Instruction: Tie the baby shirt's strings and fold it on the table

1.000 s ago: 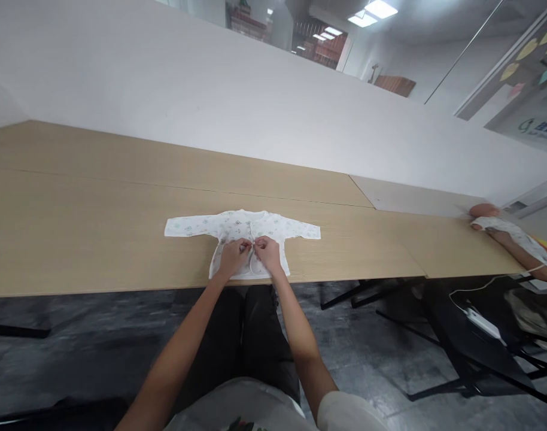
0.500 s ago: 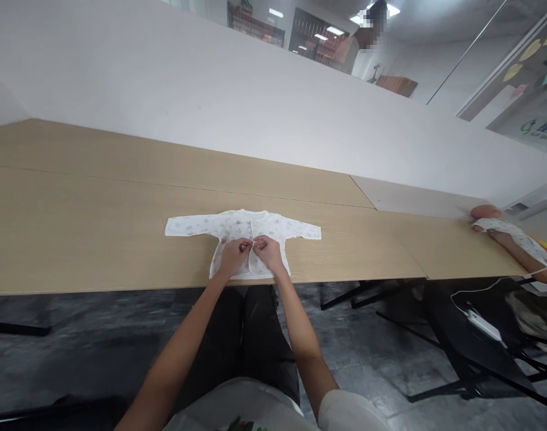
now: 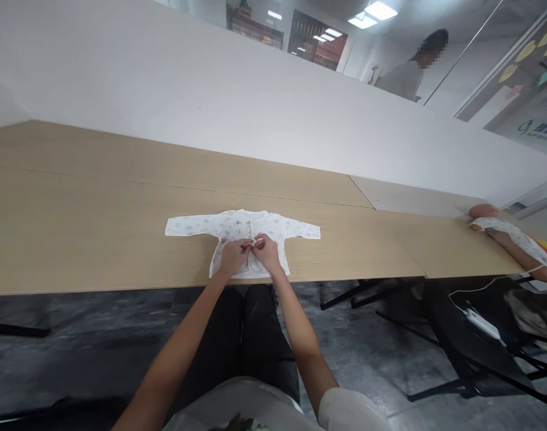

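Rising beyond shirt [image 3: 240, 227], white wall [image 3: 201, 96]

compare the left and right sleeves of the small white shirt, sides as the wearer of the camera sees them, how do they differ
The left sleeve looks longer in this view than the right sleeve. The left sleeve also looks wider at its cuff than the right sleeve. The left sleeve runs out nearly level in the picture, while the right sleeve slopes down toward its cuff. Both are white with a small print and lie on the table.
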Demonstrator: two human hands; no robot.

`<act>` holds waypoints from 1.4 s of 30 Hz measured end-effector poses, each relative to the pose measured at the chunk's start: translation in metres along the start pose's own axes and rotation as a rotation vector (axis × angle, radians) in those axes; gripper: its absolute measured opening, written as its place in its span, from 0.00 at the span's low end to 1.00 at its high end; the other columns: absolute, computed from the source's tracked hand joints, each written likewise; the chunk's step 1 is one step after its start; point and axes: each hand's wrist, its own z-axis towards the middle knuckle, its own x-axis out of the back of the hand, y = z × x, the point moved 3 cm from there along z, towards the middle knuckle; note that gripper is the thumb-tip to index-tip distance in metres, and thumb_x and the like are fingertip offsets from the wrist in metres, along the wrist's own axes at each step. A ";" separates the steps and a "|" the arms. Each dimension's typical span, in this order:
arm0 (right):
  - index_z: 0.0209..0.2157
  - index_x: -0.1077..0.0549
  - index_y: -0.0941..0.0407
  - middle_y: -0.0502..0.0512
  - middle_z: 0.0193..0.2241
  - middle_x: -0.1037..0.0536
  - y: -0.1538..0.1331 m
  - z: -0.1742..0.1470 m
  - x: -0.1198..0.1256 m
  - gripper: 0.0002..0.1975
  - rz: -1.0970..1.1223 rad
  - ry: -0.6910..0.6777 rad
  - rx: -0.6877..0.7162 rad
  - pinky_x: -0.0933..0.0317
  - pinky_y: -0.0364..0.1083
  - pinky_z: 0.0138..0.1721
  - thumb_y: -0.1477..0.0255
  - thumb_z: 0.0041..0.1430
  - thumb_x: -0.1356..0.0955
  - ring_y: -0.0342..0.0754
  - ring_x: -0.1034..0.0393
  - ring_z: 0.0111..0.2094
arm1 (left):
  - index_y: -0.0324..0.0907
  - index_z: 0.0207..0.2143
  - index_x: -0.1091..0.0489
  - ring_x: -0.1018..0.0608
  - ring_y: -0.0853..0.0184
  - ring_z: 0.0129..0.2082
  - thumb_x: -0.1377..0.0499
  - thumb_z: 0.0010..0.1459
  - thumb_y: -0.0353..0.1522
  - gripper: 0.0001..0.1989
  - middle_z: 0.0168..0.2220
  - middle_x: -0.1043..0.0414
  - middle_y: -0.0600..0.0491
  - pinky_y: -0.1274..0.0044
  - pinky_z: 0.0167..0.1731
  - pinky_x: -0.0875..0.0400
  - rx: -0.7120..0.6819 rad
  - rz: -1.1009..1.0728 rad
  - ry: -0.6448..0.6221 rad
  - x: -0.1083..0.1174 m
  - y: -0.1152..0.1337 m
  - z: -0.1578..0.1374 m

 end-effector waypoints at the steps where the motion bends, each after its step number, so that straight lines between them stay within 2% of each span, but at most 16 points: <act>1: 0.36 0.30 0.53 0.42 0.21 0.28 0.001 0.000 0.001 0.13 0.007 0.001 -0.004 0.35 0.42 0.35 0.78 0.46 0.34 0.44 0.28 0.28 | 0.43 0.41 0.22 0.19 0.58 0.39 0.45 0.57 0.32 0.13 0.36 0.19 0.48 0.68 0.47 0.30 -0.022 0.046 0.006 0.000 0.002 0.000; 4: 0.33 0.32 0.53 0.43 0.22 0.27 0.002 -0.001 0.004 0.11 0.037 0.015 -0.026 0.34 0.42 0.35 0.78 0.44 0.34 0.44 0.29 0.27 | 0.42 0.43 0.24 0.19 0.56 0.40 0.45 0.57 0.30 0.14 0.34 0.19 0.48 0.66 0.49 0.32 -0.051 0.102 0.029 -0.001 0.006 -0.001; 7: 0.29 0.32 0.54 0.44 0.22 0.27 0.004 0.000 0.006 0.08 0.073 0.025 -0.075 0.34 0.41 0.32 0.77 0.43 0.33 0.43 0.30 0.27 | 0.43 0.44 0.27 0.19 0.59 0.38 0.44 0.55 0.30 0.14 0.32 0.20 0.51 0.68 0.47 0.31 -0.010 0.002 0.032 -0.001 0.004 -0.001; 11: 0.26 0.31 0.55 0.45 0.21 0.27 0.008 0.002 0.006 0.05 0.206 -0.025 -0.200 0.38 0.39 0.21 0.73 0.43 0.31 0.42 0.33 0.22 | 0.43 0.44 0.30 0.20 0.62 0.34 0.44 0.55 0.31 0.13 0.32 0.20 0.52 0.72 0.40 0.29 0.024 -0.155 0.019 0.001 -0.002 0.000; 14: 0.27 0.29 0.56 0.47 0.21 0.25 0.007 0.004 0.007 0.05 0.288 -0.057 -0.226 0.39 0.38 0.19 0.72 0.44 0.30 0.41 0.34 0.19 | 0.43 0.41 0.29 0.20 0.63 0.35 0.45 0.56 0.32 0.11 0.33 0.20 0.51 0.71 0.44 0.29 0.010 -0.160 0.013 0.002 -0.002 0.001; 17: 0.28 0.25 0.58 0.49 0.23 0.22 0.005 0.004 0.009 0.04 0.270 -0.080 -0.224 0.38 0.38 0.20 0.73 0.47 0.31 0.39 0.34 0.18 | 0.42 0.39 0.27 0.21 0.61 0.37 0.45 0.56 0.33 0.10 0.37 0.20 0.49 0.68 0.49 0.31 -0.007 -0.109 -0.001 0.003 0.000 0.001; 21: 0.30 0.22 0.57 0.51 0.25 0.20 0.003 0.005 0.009 0.06 0.119 -0.079 -0.214 0.38 0.39 0.20 0.74 0.51 0.32 0.40 0.33 0.17 | 0.43 0.40 0.24 0.22 0.60 0.39 0.45 0.56 0.32 0.12 0.38 0.20 0.50 0.66 0.51 0.33 0.002 -0.043 -0.019 0.001 0.000 0.002; 23: 0.29 0.21 0.56 0.50 0.25 0.19 0.001 0.005 0.009 0.05 0.030 -0.066 -0.176 0.37 0.40 0.22 0.73 0.51 0.31 0.42 0.31 0.19 | 0.44 0.40 0.23 0.23 0.59 0.41 0.45 0.56 0.32 0.13 0.39 0.20 0.49 0.65 0.52 0.34 0.001 0.008 -0.024 0.000 -0.001 0.002; 27: 0.26 0.21 0.55 0.49 0.25 0.19 -0.002 0.004 0.009 0.05 -0.141 -0.071 -0.021 0.35 0.41 0.33 0.74 0.53 0.30 0.46 0.25 0.29 | 0.44 0.41 0.22 0.25 0.55 0.47 0.47 0.59 0.32 0.14 0.43 0.22 0.46 0.63 0.54 0.37 -0.012 0.131 -0.011 0.000 0.002 -0.003; 32: 0.26 0.20 0.57 0.50 0.23 0.21 0.000 0.005 0.018 0.10 -0.202 -0.156 0.016 0.39 0.41 0.32 0.69 0.58 0.31 0.46 0.27 0.28 | 0.45 0.45 0.23 0.27 0.52 0.49 0.47 0.60 0.35 0.16 0.46 0.24 0.45 0.63 0.51 0.36 -0.020 0.233 -0.036 0.006 0.001 -0.013; 37: 0.31 0.19 0.57 0.55 0.32 0.18 0.003 0.021 0.036 0.08 -0.291 -0.049 -0.003 0.36 0.42 0.38 0.76 0.58 0.33 0.47 0.25 0.34 | 0.43 0.45 0.23 0.25 0.58 0.46 0.52 0.63 0.36 0.19 0.45 0.24 0.45 0.67 0.51 0.34 -0.089 0.191 -0.101 0.014 -0.009 -0.005; 42: 0.36 0.19 0.56 0.58 0.39 0.18 -0.002 0.030 0.027 0.09 -0.474 -0.059 0.139 0.38 0.44 0.48 0.76 0.60 0.33 0.49 0.27 0.43 | 0.46 0.46 0.24 0.28 0.57 0.50 0.52 0.63 0.34 0.18 0.49 0.26 0.47 0.64 0.55 0.39 -0.183 0.250 -0.107 0.012 -0.011 0.008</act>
